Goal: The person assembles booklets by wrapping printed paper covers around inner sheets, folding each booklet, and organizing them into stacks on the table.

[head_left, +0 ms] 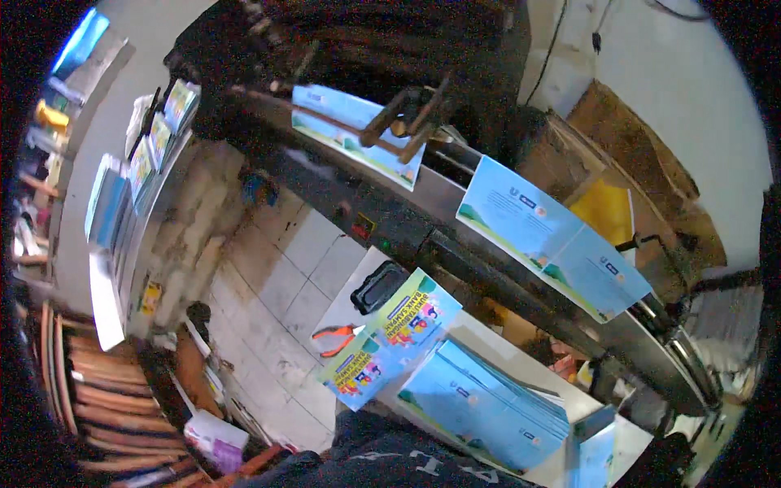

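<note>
Neither of my hands shows in the head view; only my dark clothing fills the lower edge. Just in front of it, a stack of light blue printed sheets lies on a pale table. To its left is a yellow and blue printed sheet, its left end reaching the table's near edge. Orange-handled pliers and a black plastic tray lie beside that sheet. Beyond the table, a blue printed sheet rests on the long dark machine.
Another blue sheet lies farther left on the machine, under a metal bracket. Cardboard leans at the far right. Stacks of booklets stand on a white bench at the left, with wooden slats below and a tiled floor between.
</note>
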Motion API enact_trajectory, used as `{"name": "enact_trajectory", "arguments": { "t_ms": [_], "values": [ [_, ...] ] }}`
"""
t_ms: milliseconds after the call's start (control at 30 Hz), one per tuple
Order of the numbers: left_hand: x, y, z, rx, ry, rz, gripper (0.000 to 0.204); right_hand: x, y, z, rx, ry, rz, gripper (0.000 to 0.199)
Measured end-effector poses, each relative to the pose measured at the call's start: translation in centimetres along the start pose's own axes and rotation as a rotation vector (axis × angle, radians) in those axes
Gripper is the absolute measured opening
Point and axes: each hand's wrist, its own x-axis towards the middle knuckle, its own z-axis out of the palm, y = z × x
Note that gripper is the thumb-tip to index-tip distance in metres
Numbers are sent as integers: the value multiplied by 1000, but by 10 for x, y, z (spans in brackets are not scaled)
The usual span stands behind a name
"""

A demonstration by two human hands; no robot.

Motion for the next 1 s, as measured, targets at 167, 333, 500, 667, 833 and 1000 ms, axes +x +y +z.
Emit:
{"name": "enact_trajectory", "arguments": {
  "t_ms": [167, 333, 500, 667, 833, 1000],
  "values": [
    [-4, -45, 18, -28, -20, -41, 65, 5, -16, 2, -89, -31, -155, 51],
    [14, -66, 37, -15, -33, 49, 68, 13, -19, 3, -159, -17, -318, 51],
    [32, -47, 46, -46, -16, 182, 70, 7, -10, -7, -278, 9, -439, 52],
    [61, 0, 39, -176, 41, 379, 73, -46, 16, -24, -498, 57, -487, 52],
    [55, -7, 30, -222, -7, 509, 75, -160, -24, -45, -1075, -228, -608, 52],
    [17, 20, -1, -94, -61, 714, 51, -243, -177, -37, -973, -151, -816, 56]
  ]
}}
